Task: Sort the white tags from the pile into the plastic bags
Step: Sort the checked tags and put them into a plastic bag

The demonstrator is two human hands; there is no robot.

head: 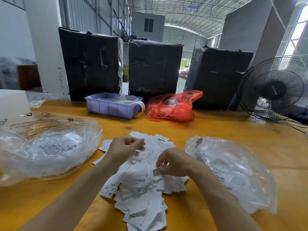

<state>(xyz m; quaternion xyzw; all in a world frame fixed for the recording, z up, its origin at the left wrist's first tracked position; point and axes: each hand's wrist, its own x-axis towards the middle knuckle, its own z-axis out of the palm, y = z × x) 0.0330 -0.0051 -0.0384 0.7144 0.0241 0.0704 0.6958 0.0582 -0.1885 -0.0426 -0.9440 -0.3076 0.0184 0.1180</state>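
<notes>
— Tags (141,185) lie in a loose white pile at the middle of my yellow table (216,130), spreading toward the near edge. Several show "XS" print.

— And your hands?

— Both are over the far half of the pile. My left hand (124,150) has its fingers curled, thumb and fingertips pinching a thin white tag lifted off the heap. My right hand (175,162) is curled too, its fingertips pinching the edge of another tag where it meets the pile.

— The bags?

— One clear plastic bag (48,147) sits left of the pile, with tags visible inside. A second clear bag (233,169) lies to the right, just beside my right wrist; what it holds I cannot tell.

— Beyond them?

— A blue tray (111,109), a red plastic bag (173,107), three black wrapped bales (155,65), and a black fan (275,89) at the far right.
</notes>
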